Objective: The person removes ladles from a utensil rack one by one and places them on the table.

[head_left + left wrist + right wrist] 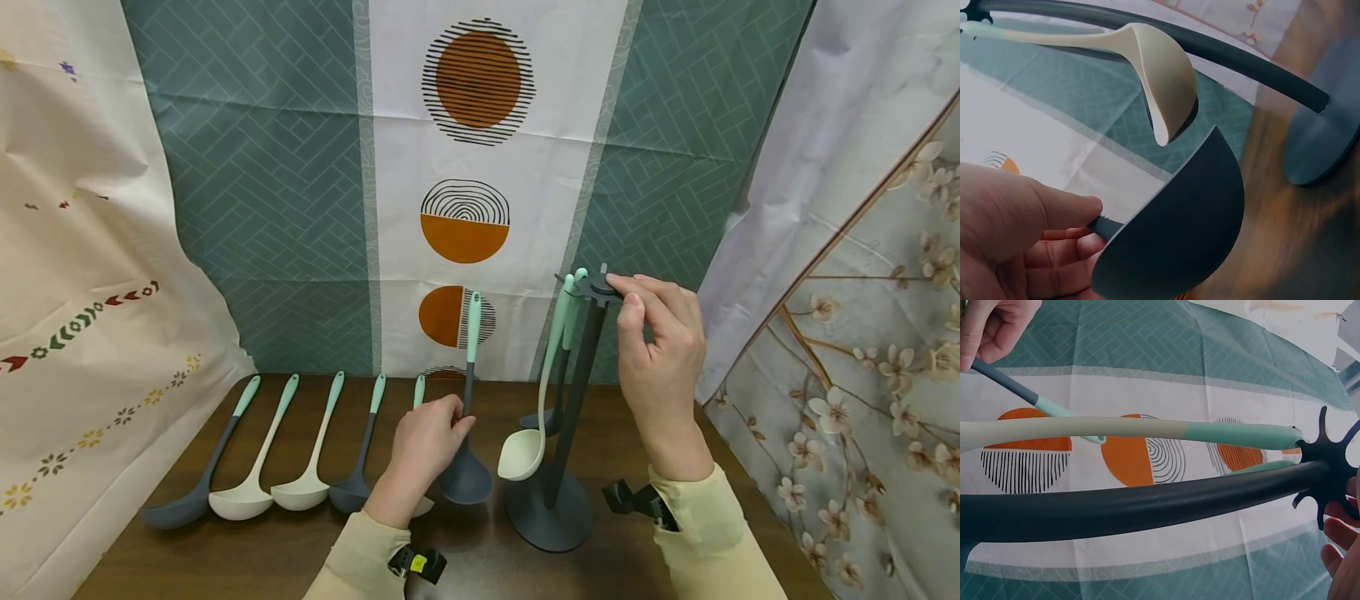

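Observation:
My left hand (426,446) pinches a dark grey ladle (467,475) with a mint handle, low on its stem near the bowl. This ladle stands upright with its handle up, and its bowl fills the middle of the left wrist view. My right hand (663,350) grips the hooked top (602,287) of a dark utensil stand (577,400) between thumb and fingers. From the stand's left side hang a cream ladle (522,454) and, behind it, a dark ladle (557,417), partly hidden. In the right wrist view the top's curved hooks (1324,425) show beside my fingers.
Several ladles lie in a row on the brown table (285,558) to the left, such as a dark one (176,510) and a cream one (242,500). The row's rightmost ladle (419,392) is mostly behind my left hand. A patterned cloth (300,208) hangs behind.

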Demonstrator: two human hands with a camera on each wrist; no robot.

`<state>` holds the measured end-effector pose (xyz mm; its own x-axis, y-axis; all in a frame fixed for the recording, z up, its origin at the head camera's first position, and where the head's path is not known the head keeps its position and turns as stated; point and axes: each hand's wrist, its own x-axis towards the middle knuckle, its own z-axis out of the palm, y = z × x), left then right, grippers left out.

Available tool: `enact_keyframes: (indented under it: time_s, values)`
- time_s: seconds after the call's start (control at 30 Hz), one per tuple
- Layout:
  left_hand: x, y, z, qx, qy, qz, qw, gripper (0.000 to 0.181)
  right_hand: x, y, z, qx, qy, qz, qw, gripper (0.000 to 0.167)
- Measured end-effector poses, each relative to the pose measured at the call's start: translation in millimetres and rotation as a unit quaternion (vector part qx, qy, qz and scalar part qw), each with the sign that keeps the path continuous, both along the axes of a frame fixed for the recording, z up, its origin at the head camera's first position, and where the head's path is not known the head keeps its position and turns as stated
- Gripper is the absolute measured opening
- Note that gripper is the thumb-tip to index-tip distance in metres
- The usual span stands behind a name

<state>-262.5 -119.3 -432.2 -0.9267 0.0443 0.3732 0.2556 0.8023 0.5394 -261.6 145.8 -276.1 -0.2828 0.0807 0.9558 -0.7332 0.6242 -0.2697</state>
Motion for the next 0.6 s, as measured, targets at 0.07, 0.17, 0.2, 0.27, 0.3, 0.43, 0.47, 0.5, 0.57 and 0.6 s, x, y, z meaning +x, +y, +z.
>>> enact_keyframes:
  time_s: [0.07,0.17,0.2,0.27,0.3,0.43,0.47,0.5,0.57,0.6]
  values:
    - [-1.1,-0.3,-1.9,-0.003,-0.005,0.0,1.0,0.02,0.0,0,0.2,0.0,0.0,0.0,1.0,0.039]
    - [-3.1,-0.7,-5.0,-0.012,-0.008,0.0,0.9999,0.021,0.2,0,0.4,0.0,-0.001,0.0,1.0,0.039]
    - [-3.7,-0.8,-6.1,-0.015,-0.009,-0.001,0.9998,0.022,0.2,0,0.5,0.0,-0.001,0.0,1.0,0.039]
    - [-4.5,-1.2,-7.9,-0.019,-0.014,-0.001,0.9997,0.023,0.3,0,0.5,0.0,-0.001,0.0,1.0,0.039]
    - [-5.0,-1.3,-8.8,-0.02,-0.016,-0.001,0.9997,0.023,0.3,0,0.5,0.0,-0.002,0.0,1.0,0.039]
    - [-6.4,-2.2,-11.9,-0.021,-0.03,-0.002,0.9993,0.026,0.4,0,0.6,0.0,-0.002,0.0,1.0,0.039]
    - [-6.9,-2.4,-12.8,-0.021,-0.033,-0.003,0.9992,0.026,0.4,0,0.6,0.001,-0.003,-0.001,1.0,0.039]
    - [-7.5,-2.7,-13.9,-0.021,-0.037,-0.003,0.9991,0.027,0.3,0,0.6,0.001,-0.003,-0.001,1.0,0.039]
    - [-8.5,-3.3,-16.1,-0.022,-0.046,-0.003,0.9987,0.027,0.3,0,0.5,0.001,-0.005,-0.002,1.0,0.039]
    - [-9.1,-3.5,-17.2,-0.023,-0.05,-0.004,0.9985,0.027,0.4,0,0.5,0.001,-0.005,-0.002,1.0,0.039]
